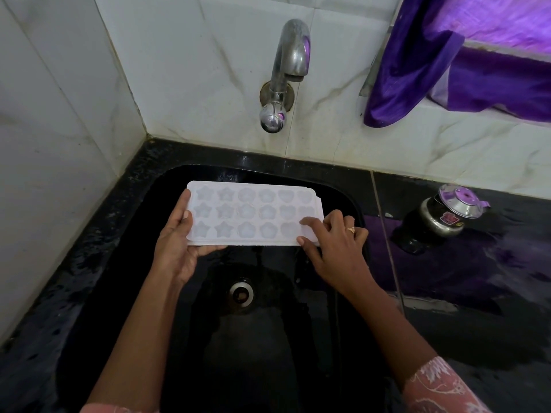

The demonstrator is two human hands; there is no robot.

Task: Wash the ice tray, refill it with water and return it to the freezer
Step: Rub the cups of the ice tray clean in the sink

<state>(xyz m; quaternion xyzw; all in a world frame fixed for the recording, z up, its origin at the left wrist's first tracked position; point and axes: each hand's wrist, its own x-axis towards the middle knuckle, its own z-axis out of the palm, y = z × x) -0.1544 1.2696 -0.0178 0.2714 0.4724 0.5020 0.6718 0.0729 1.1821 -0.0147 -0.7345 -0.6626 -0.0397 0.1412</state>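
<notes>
Item: white ice tray (253,214), moulded star and flower cells, held level over the black sink (343,186), centre of frame, below the steel tap (290,64). My left hand (176,245) clamps its left end, thumb on top; my right hand (337,248) pinches its right corner with curled fingers (310,223). Metal pot (441,219) on the table, right.

A purple cloth (417,70) hangs over the ledge; a lidded metal pot (444,217) stands on the black counter (477,293).
</notes>
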